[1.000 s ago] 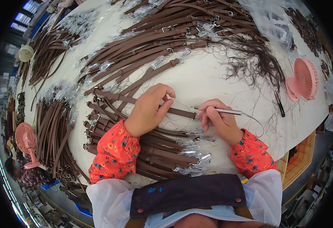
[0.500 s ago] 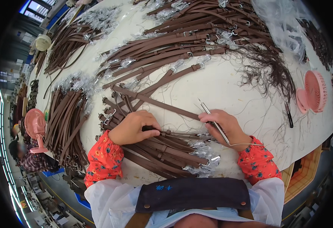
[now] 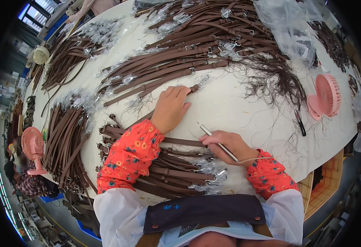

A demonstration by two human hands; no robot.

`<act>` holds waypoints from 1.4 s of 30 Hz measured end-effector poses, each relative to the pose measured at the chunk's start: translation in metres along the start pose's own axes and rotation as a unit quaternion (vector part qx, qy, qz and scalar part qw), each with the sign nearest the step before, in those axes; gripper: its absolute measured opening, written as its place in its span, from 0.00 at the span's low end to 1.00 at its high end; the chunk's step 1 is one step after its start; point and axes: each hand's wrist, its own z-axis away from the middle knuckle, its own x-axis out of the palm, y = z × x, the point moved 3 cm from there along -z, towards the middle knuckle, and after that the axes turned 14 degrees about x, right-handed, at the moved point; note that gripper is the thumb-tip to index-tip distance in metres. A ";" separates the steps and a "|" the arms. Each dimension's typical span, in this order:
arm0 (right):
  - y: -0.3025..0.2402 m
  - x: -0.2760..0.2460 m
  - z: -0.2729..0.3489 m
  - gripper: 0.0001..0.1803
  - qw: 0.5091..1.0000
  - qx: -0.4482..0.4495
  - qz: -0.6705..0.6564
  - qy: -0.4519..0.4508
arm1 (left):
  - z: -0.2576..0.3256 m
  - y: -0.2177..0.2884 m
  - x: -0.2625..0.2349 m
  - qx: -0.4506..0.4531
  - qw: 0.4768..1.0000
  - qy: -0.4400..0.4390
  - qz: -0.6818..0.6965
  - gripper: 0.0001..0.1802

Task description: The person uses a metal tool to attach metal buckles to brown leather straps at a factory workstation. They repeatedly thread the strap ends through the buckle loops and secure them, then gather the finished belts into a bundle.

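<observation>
Tool [image 3: 218, 142]: one, slim and silver, clamped pen-fashion in the right hand [image 3: 230, 145], likely so its tip stands clear of the fingers.
Cord [image 3: 259, 158]: one, trailing over the right wrist, seemingly out of the tip's way.
Near strap [image 3: 184, 141]: one, lying between the left sleeve [image 3: 133, 152] and the right fingertips, which touch its end, perhaps to steady it; a pinch cannot be told.
Left hand [image 3: 171, 108]: fingers bent over another strap, thumb apart from them; whether they grip is hidden.
Far strap [image 3: 194, 88]: one, its end showing past those fingers, clear film beside it.
Piles on the counter [image 3: 230, 111]: four brown ones, near pile [image 3: 180, 173], left pile [image 3: 63, 138], far pile [image 3: 207, 35], far-left pile [image 3: 67, 55]; straps overlap too much to count, apparently grouped for easy reach.
Threads [image 3: 277, 80]: one dark heap, probably kept aside for room.
Pink fans: two, left fan [image 3: 33, 146] and right fan [image 3: 329, 95], presumably for air.
</observation>
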 end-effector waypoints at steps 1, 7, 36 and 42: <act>-0.001 -0.004 0.000 0.14 0.998 -0.018 0.023 0.063 | -0.002 -0.001 0.004 -0.008 1.000 0.013 -0.001 0.18; 0.000 -0.020 -0.008 0.19 0.956 -0.038 0.217 0.195 | 0.009 0.031 -0.013 -0.020 0.977 -0.110 0.183 0.16; 0.014 -0.011 -0.001 0.15 0.966 0.132 -0.143 0.169 | 0.032 0.074 0.003 0.083 0.992 -0.063 0.074 0.12; 0.016 -0.008 -0.001 0.19 0.951 0.130 -0.253 0.124 | 0.027 0.079 0.000 0.105 0.989 -0.037 0.095 0.09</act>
